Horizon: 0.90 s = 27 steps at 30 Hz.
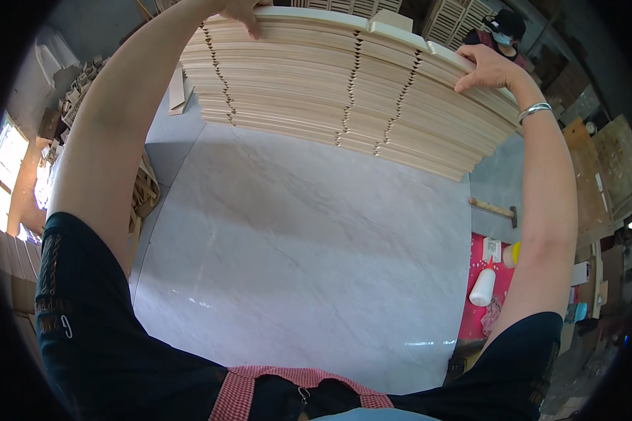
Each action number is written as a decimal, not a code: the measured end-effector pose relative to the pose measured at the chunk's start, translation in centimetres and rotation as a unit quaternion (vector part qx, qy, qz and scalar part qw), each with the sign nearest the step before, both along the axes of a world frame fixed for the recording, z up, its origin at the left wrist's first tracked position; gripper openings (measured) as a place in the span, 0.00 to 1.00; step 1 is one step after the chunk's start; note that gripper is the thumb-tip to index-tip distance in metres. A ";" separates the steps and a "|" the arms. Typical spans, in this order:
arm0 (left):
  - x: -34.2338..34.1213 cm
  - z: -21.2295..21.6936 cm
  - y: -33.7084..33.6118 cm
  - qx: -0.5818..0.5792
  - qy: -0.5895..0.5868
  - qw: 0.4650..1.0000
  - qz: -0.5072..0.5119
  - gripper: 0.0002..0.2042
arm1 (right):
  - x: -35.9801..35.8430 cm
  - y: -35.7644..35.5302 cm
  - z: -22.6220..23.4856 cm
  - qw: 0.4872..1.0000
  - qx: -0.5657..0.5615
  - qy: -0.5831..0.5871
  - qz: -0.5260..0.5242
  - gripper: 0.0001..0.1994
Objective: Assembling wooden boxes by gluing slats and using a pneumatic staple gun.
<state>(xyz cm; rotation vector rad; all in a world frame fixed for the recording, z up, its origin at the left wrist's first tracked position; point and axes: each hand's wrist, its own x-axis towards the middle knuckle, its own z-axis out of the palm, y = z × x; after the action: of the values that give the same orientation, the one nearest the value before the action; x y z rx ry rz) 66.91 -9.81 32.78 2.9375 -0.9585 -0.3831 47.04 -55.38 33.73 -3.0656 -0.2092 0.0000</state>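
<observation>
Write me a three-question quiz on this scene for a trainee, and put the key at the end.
1. What do the left hand and the right hand both touch?
2. True or false: the silver bracelet is on the left wrist.
3. Which tool lies just past the right edge of the marbled surface: (a) saw, (b) hammer, (c) screwdriver?

Key:
1. The stack of pale wooden boards.
2. False; it is on the right one.
3. b
</observation>
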 end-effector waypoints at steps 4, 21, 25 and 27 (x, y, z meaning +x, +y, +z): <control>0.4 0.0 0.1 -0.007 0.008 1.000 -0.007 0.39 | -0.4 -0.6 0.5 1.000 0.020 -0.001 0.009 0.29; -31.6 -9.5 9.9 -0.107 -0.089 0.990 0.001 0.38 | -25.7 6.2 -8.8 0.995 0.004 -0.066 0.072 0.26; -41.8 -18.7 12.4 -0.097 -0.029 0.995 0.006 0.34 | -34.6 11.4 -15.3 0.998 -0.010 0.025 0.053 0.22; -45.3 -20.5 14.0 -0.089 0.017 0.996 0.024 0.31 | -38.2 13.2 -17.1 0.997 0.016 0.043 0.055 0.22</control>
<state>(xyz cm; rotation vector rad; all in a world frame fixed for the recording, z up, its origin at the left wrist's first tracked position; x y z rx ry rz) 21.61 4.18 12.31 2.7771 -0.8677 -0.3272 8.79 -42.22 16.63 -3.0101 -0.3697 0.1324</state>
